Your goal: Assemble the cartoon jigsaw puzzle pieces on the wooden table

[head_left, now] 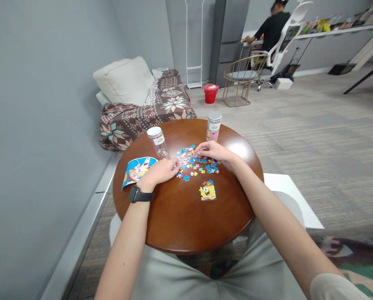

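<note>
A loose pile of jigsaw puzzle pieces, mostly blue, pink and yellow, lies on the round brown table. My left hand is at the pile's left edge with curled fingers; what they hold, if anything, is too small to make out. Over the upper right of the pile is my right hand, palm down, its bent fingers somewhat apart and touching pieces. Nearer to me sits a small joined puzzle section with a yellow cartoon face. A curled picture sheet lies left, partly behind my left hand.
Behind the pile stand a clear jar with a white lid and a printed jar with a silver lid. Beyond are a covered sofa, a red bucket, a gold-framed chair and a seated person.
</note>
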A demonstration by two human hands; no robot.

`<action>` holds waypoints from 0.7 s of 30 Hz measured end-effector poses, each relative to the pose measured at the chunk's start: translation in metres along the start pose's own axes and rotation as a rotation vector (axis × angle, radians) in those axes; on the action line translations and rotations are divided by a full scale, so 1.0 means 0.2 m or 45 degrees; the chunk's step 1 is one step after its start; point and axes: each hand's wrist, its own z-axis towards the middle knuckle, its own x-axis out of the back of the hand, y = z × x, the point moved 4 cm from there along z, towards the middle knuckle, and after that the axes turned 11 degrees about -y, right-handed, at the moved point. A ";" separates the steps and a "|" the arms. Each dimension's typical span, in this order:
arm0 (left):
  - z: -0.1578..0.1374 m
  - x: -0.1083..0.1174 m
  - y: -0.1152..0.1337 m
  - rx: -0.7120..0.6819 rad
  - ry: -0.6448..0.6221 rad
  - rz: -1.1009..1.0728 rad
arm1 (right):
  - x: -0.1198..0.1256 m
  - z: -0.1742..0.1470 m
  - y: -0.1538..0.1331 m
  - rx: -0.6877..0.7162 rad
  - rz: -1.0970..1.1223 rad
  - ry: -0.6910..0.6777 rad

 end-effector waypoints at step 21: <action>0.00 -0.01 -0.01 0.000 0.026 0.007 | -0.01 -0.02 -0.03 0.023 -0.097 -0.026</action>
